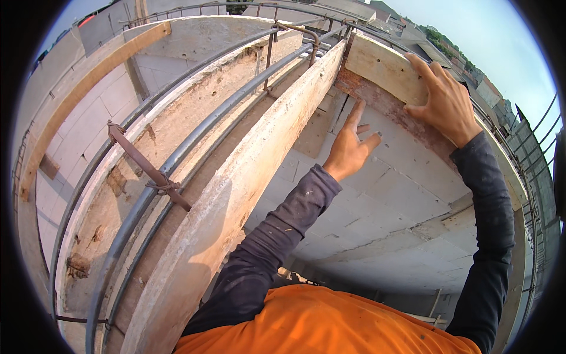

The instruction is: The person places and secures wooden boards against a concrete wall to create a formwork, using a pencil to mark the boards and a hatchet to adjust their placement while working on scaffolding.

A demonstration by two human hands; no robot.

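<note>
My right hand [445, 97] grips a pale wooden board [380, 68], its fingers over the top edge and the thumb on the near face. Along the lower part of that board runs a worn reddish-brown strip [389, 110]. My left hand [348, 150] is raised below the board's corner, index finger stretched and the others apart, with nothing in it. Whether its fingertip touches the strip or the wall behind, I cannot tell. Left of it, a long plaster-stained board [253, 159] stands on edge and meets the pale board at the corner.
Between the long board and a second stained board [200, 100] lie steel bars [183, 150], tied to a rusty crosspiece [141, 156]. A grey block wall [377, 194] drops away below my hands. A wooden batten [100, 82] crosses at far left; roofs [424, 47] spread beyond.
</note>
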